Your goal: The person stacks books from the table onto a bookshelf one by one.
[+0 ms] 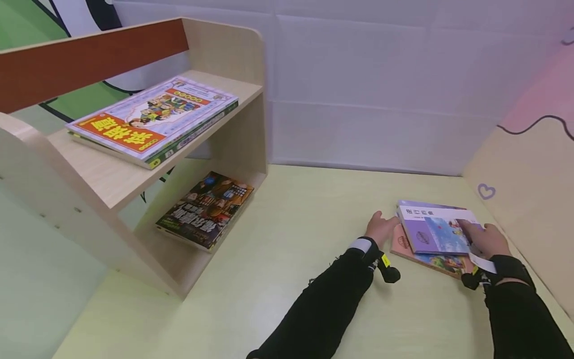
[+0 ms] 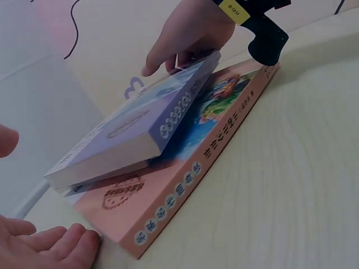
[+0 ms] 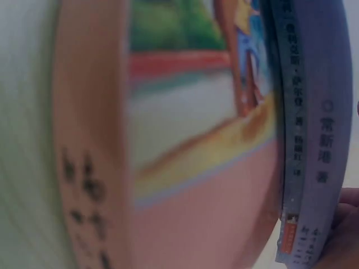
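A purple book (image 1: 419,237) with a blue picture cover lies tilted over a larger pink book (image 1: 402,245) at the table's right side. My right hand (image 1: 489,241) grips the purple book at its right end, thumb over the cover. In the right wrist view, a thinner grey-blue book spine (image 3: 293,101) shows directly beneath the purple spine (image 3: 325,112). My left hand (image 1: 381,228) is at the left end of the stack, its fingers (image 2: 67,246) extended beside the pink book's corner and holding nothing.
On the left stands a wooden two-tier shelf (image 1: 237,55). A lilac-covered book (image 1: 157,114) lies on its upper board, with another beneath it, and a dark-covered book (image 1: 206,209) lies on the lower board. A low beige partition (image 1: 529,209) borders the table's right side.
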`<state>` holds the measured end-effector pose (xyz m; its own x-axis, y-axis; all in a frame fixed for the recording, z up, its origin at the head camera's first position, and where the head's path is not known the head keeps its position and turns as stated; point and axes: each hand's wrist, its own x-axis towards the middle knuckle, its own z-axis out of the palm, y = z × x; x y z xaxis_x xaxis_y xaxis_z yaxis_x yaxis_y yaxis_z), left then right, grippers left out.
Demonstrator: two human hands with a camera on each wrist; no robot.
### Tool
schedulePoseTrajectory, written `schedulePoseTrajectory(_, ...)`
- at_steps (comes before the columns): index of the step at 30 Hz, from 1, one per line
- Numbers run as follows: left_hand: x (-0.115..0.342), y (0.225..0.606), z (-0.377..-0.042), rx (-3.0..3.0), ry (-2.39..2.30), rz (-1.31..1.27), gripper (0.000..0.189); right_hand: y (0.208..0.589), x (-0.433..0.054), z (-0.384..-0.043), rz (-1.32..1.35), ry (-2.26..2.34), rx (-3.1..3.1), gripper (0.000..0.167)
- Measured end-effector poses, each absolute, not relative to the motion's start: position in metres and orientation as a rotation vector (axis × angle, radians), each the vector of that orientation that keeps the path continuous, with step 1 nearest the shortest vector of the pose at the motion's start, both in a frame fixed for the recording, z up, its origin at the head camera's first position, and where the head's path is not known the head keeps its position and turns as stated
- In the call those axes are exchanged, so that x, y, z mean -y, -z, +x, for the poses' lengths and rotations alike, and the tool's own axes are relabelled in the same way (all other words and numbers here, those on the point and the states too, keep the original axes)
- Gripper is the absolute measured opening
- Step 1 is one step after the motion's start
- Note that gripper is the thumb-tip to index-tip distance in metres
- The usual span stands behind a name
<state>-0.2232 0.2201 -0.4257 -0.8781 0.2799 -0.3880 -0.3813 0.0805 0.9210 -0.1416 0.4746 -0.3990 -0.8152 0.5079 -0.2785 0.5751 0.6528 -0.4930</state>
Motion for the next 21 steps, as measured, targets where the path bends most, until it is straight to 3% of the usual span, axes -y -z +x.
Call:
schedulePoseTrajectory(6, -0.232, 0.428, -0.216, -1.942, -1.736, -0.046, 0.072, 0.404, -0.478, -0.143, 0.824, 0.643, -2.796, 0.101)
schedulePoseTrajectory(13, -0.231, 0.426, -0.210, -2.015, -1.653, 0.026, 0.058, 0.410, -0.475, -0.142, 0.772, 0.602, -2.805, 0.108)
schedulePoseTrajectory(21, -0.233, 0.429, -0.213, -1.912, -1.843, -0.025, 0.040, 0.413, -0.436, -0.148, 0.804, 0.538, -2.914, 0.112)
